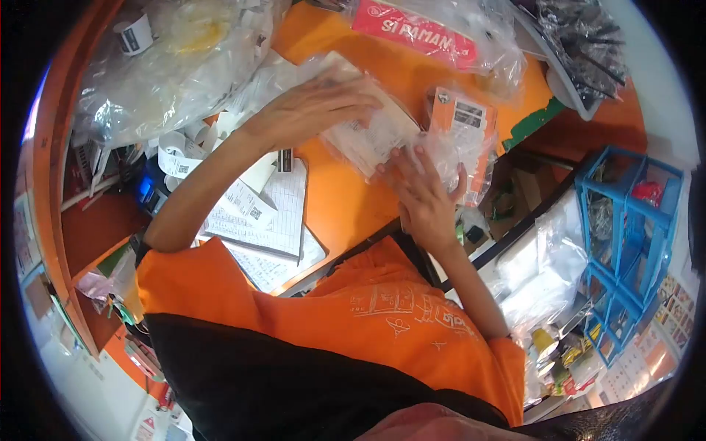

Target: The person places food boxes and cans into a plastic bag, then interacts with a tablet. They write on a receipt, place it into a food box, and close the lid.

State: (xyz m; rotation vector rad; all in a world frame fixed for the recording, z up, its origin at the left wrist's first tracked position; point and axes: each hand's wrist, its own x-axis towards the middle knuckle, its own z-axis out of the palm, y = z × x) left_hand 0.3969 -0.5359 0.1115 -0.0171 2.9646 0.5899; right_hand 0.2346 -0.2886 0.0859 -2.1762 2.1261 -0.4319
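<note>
A flat beige packet wrapped in clear plastic (390, 128) lies on the orange tabletop in front of me. My left hand (323, 105) rests across its upper left part, fingers stretched out and lying flat. At the packet's lower right edge is my right hand (426, 195), its fingers spread and the fingertips touching the plastic. Just beyond the right hand, an orange and white box with a label (468, 117) lies partly under loose clear plastic. The packet's contents cannot be made out.
A large clear plastic bag (176, 81) bulges at the upper left. Written papers (257, 228) and a curled paper roll (176, 158) lie left. A red "SI PAMAN" package (415, 33) is at the back. On the right stands a blue plastic rack (625, 242).
</note>
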